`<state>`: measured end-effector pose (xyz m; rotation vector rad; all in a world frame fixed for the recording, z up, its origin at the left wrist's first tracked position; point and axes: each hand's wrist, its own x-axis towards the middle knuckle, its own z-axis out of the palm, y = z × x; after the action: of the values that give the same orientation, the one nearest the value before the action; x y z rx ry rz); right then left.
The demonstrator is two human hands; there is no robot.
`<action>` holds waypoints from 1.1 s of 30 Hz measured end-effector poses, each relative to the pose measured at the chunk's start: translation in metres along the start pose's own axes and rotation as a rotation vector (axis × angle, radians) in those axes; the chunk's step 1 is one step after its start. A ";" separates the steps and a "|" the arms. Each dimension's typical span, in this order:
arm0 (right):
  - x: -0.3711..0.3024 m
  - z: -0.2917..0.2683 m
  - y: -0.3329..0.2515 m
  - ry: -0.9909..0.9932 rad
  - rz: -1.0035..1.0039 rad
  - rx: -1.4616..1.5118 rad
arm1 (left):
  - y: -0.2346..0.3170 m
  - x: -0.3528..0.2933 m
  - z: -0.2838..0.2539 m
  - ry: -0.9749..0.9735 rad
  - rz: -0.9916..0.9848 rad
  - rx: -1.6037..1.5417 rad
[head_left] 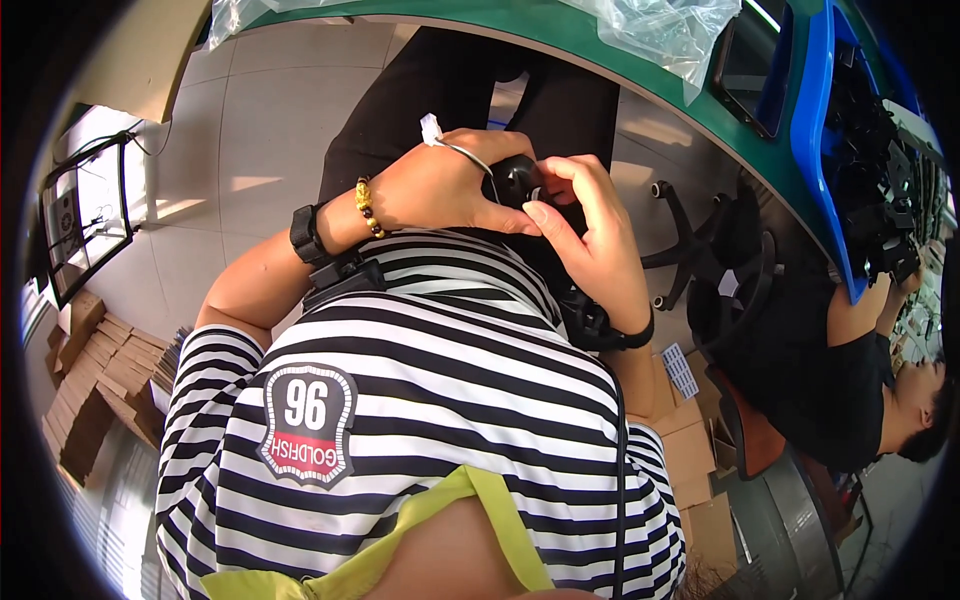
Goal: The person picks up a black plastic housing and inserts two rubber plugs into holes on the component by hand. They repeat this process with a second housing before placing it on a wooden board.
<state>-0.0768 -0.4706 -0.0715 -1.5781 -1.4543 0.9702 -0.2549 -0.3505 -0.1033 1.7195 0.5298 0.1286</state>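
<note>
My left hand [445,185] is wrapped around a small black rounded device [518,180] in front of my belly. A thin cable [468,155] runs from the device over the back of this hand to a white plug [431,129]. Across from it, my right hand [597,220] is closed on the device's other side, with thumb and fingers against it. The thumbs of both hands nearly meet at its near edge. My palms hide much of the device, so its exact kind does not show.
A green-topped table [640,60] curves across the far side, bearing clear plastic bags [660,35], a dark phone-like slab [750,70] and a blue bin [815,130] of black parts. At right, another person [840,370] is near a wheeled chair [720,250]. Cardboard [100,375] is stacked at left.
</note>
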 end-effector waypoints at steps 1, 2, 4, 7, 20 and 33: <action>0.001 0.002 0.001 -0.001 0.000 0.000 | -0.001 0.000 0.001 0.001 0.000 -0.001; 0.003 0.005 0.003 0.009 0.023 -0.042 | -0.002 0.000 0.003 0.027 0.007 0.005; 0.005 0.011 0.004 0.032 0.071 -0.127 | 0.000 0.001 0.005 0.077 0.022 0.016; 0.004 0.003 -0.001 0.023 0.019 -0.065 | 0.005 0.001 0.000 0.010 -0.024 -0.014; 0.006 -0.001 -0.005 -0.057 0.095 0.090 | 0.010 -0.002 0.001 -0.046 -0.115 0.029; 0.011 -0.001 -0.012 -0.039 0.225 -0.011 | 0.005 0.000 0.005 0.090 0.085 0.014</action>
<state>-0.0801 -0.4590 -0.0605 -1.7672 -1.3298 1.1282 -0.2518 -0.3553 -0.1001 1.7563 0.5254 0.2646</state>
